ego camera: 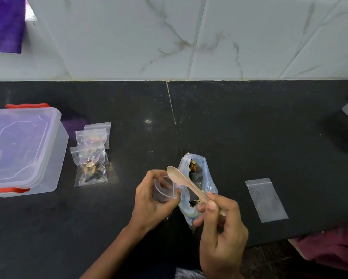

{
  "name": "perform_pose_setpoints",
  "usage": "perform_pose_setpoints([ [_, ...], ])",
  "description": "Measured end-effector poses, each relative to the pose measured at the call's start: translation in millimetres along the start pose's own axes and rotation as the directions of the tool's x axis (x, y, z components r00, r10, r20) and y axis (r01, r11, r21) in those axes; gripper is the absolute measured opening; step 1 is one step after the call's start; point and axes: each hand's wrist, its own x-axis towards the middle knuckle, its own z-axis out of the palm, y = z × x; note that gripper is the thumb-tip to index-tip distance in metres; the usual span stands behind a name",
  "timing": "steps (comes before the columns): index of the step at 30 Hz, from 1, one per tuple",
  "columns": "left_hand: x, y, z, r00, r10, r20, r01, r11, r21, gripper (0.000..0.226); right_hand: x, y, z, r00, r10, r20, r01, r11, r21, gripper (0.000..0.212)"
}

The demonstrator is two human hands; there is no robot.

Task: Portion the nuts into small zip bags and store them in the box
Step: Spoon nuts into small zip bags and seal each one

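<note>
On the dark bench [249, 127] the lidded box [22, 150] sits far left, filled zip bags [89, 166] beside it. The nut bag [197, 178] lies centre, long axis near-to-far. Left hand [151, 200] pinches a small bag [165, 190] open just left of it; right hand [219, 228] grips the spoon [186, 184], whose empty bowl points far-left over that mouth.

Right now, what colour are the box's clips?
Red clips on the clear lidded box, seen in the head view.

box [24, 150] far left | filled bags [90, 158] beside it | empty bag [266, 200] right
</note>
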Motion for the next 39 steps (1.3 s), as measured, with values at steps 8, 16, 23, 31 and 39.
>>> perform_pose_setpoints([
  [8,-1.2,0.7,1.7,1.000,-0.001,-0.025,0.000,0.999,-0.042,0.066,-3.1,2.0,-2.8,0.999,-0.024,-0.037,0.025,1.000,0.017,0.019],
  [16,-3.4,-2.7,2.1,0.986,-0.162,0.033,0.165,0.981,-0.107,0.075,23.3,42.3,-27.0,0.969,0.245,0.028,-0.231,0.940,-0.251,0.014],
  [23,-8.2,-4.3,8.4,0.926,-0.349,0.145,0.373,0.905,-0.203,0.069,17.9,64.1,-6.6,0.956,0.261,0.135,-0.209,0.926,-0.315,0.011],
  [31,-4.2,-11.6,11.5,0.901,-0.392,0.186,0.422,0.891,-0.168,0.064,10.2,65.5,-9.8,0.981,0.136,0.141,-0.083,0.939,-0.333,0.018],
  [39,-1.2,-11.7,10.6,0.886,-0.414,0.207,0.452,0.871,-0.193,0.060,17.5,76.5,1.5,0.946,0.027,0.323,0.119,0.898,-0.423,0.023],
])
